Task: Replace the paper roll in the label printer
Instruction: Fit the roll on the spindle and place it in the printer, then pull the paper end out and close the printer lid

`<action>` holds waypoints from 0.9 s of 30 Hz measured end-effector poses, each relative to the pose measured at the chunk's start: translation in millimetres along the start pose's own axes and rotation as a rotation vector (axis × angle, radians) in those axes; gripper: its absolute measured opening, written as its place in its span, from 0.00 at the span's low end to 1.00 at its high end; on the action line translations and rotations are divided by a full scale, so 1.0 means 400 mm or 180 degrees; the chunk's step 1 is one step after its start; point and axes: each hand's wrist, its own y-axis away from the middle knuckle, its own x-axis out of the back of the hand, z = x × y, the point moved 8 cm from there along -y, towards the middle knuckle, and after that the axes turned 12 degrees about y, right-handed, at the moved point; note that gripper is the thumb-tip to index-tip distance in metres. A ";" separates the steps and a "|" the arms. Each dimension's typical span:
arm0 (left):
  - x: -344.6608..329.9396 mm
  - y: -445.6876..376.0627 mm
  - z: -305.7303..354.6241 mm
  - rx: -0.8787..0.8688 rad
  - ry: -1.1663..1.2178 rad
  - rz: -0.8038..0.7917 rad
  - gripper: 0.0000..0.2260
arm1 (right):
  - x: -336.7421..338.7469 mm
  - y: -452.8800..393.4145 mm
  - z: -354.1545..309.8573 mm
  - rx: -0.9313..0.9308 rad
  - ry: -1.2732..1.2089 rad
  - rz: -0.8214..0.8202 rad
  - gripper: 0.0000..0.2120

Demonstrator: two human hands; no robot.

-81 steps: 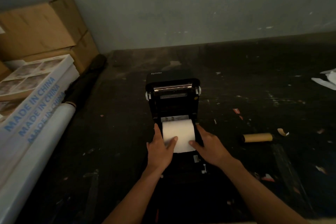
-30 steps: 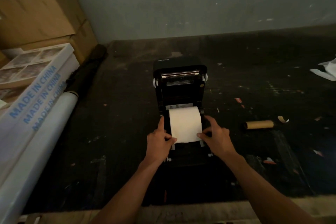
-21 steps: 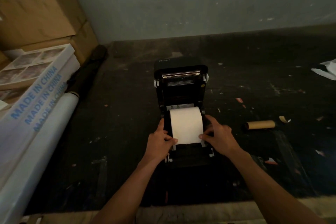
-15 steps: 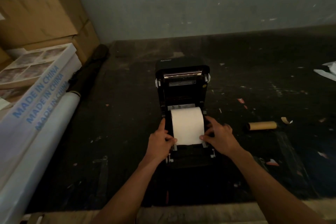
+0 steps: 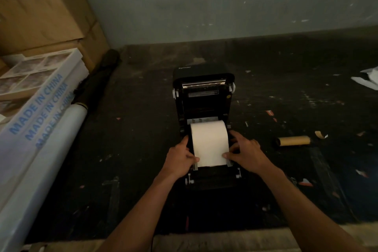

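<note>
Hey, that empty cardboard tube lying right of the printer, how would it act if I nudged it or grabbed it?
The cardboard tube lies on its side on the dark tabletop, so a nudge across its length would likely send it rolling. It looks hollow and bare, so probably very light. Being thin cardboard, it may dent under a hard squeeze.

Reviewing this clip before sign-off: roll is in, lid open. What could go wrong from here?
1. The paper roll has its loose end pinched by the left hand and right hand; uneven pull could feed it skewed through the label printer.
2. The lid is up; closing it before the end lies past the front edge could jam it.
3. The empty cardboard core lies loose nearby and could roll.
</note>
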 end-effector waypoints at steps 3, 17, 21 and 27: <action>0.002 -0.004 -0.002 0.0057 -0.0046 -0.0092 0.39 | 0.004 0.000 -0.001 -0.0077 -0.0140 0.0076 0.35; 0.011 0.004 0.013 -0.0004 -0.0487 0.0388 0.44 | -0.016 -0.020 -0.001 -0.0295 0.0505 -0.0221 0.33; 0.018 0.083 0.055 -0.0995 -0.0793 0.1090 0.45 | -0.015 -0.024 -0.002 -0.0404 0.0591 -0.0119 0.35; -0.105 0.138 0.055 -0.1569 -0.1630 0.0109 0.37 | -0.015 -0.018 0.005 -0.0558 0.0583 0.0059 0.37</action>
